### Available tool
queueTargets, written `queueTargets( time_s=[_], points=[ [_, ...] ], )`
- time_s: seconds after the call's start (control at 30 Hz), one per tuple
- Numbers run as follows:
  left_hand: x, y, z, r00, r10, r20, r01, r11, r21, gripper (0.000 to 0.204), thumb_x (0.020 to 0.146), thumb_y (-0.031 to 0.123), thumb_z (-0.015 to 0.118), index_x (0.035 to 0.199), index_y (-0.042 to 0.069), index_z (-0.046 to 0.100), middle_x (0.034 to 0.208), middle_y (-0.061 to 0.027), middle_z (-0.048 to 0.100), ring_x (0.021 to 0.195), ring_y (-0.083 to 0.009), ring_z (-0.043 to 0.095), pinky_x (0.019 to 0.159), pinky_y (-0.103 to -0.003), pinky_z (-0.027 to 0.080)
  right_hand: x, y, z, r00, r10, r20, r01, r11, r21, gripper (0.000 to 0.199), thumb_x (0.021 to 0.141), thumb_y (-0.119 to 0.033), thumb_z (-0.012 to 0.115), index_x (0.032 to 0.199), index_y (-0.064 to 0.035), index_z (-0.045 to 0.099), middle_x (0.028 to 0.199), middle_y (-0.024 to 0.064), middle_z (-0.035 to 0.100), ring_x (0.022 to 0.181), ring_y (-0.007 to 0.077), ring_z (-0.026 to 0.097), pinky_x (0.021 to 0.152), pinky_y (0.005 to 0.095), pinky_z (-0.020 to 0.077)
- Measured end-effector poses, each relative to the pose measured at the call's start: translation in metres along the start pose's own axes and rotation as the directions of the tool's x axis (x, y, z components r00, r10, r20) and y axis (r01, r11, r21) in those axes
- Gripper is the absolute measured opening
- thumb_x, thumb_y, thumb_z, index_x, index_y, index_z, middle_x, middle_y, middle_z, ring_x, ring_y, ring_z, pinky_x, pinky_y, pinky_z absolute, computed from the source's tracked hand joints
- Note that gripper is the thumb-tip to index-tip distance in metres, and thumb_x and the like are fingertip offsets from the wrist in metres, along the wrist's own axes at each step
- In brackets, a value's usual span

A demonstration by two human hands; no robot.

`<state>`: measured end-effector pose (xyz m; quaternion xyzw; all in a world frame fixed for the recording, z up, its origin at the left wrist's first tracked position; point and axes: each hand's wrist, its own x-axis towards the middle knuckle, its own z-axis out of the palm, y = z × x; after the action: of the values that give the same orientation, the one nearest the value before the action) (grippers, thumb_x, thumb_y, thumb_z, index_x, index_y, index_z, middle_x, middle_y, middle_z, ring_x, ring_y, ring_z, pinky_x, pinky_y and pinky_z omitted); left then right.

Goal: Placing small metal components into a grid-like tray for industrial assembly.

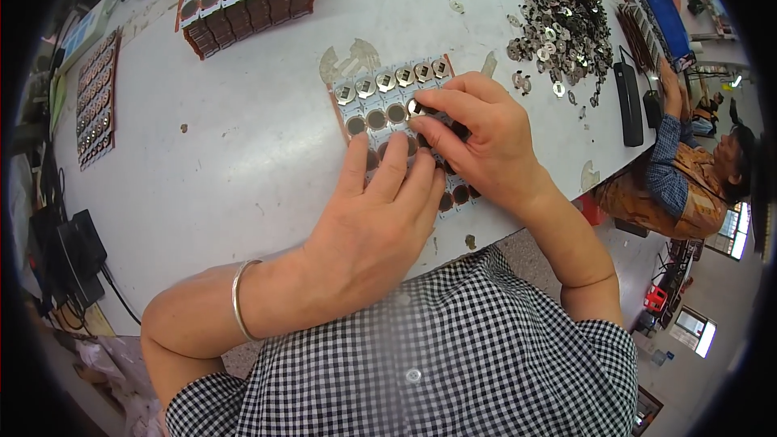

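Note:
A panel of small circuit boards lies on the table in front of me. Its far row carries shiny metal clips, while dark round discs show in the row nearer me. My left hand rests on the near part of the panel with fingers stretched out, covering several discs. Thumb and index finger of my right hand pinch a small metal clip over the second row. I cannot tell whether that clip touches the board. The right hand's other fingers are partly hidden.
A tall stack of similar panels stands at the far left. Loose metal clips form a heap at the far right. Another clip-covered panel lies at the left edge, near black adapters and cables. A co-worker sits at the right.

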<state>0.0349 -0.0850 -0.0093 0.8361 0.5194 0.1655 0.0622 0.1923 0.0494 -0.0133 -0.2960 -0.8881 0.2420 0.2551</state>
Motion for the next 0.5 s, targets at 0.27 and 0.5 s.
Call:
queueTargets(
  time_s=[0.27, 0.5],
  points=[
    [0.002, 0.000, -0.003, 1.000, 0.005, 0.031, -0.003, 0.999, -0.042, 0.060, 0.074, 0.025, 0.081, 0.126, 0.000, 0.067, 0.135, -0.0201, 0.059, 0.132, -0.0425, 0.051, 0.110, -0.063, 0.039, -0.006, -0.009, 0.006, 0.999, 0.015, -0.035, -0.019, 0.994, -0.108, 0.026, 0.083, -0.001, 0.077, 0.109, -0.0020, 0.074, 0.089, 0.0102, 0.069, 0.072, 0.0239, 0.066, 0.061, 0.0326, 0.0538],
    [0.004, 0.000, -0.004, 1.000, -0.002, 0.012, 0.002, 0.999, -0.039, 0.061, 0.072, 0.023, 0.082, 0.127, 0.000, 0.067, 0.135, -0.0193, 0.061, 0.131, -0.0412, 0.053, 0.109, -0.062, 0.040, -0.020, 0.016, -0.032, 0.986, 0.115, -0.118, -0.111, 0.993, 0.043, 0.024, 0.088, -0.003, 0.073, 0.112, -0.0026, 0.073, 0.092, 0.0092, 0.069, 0.075, 0.0188, 0.065, 0.063, 0.0296, 0.0516]
  ],
)
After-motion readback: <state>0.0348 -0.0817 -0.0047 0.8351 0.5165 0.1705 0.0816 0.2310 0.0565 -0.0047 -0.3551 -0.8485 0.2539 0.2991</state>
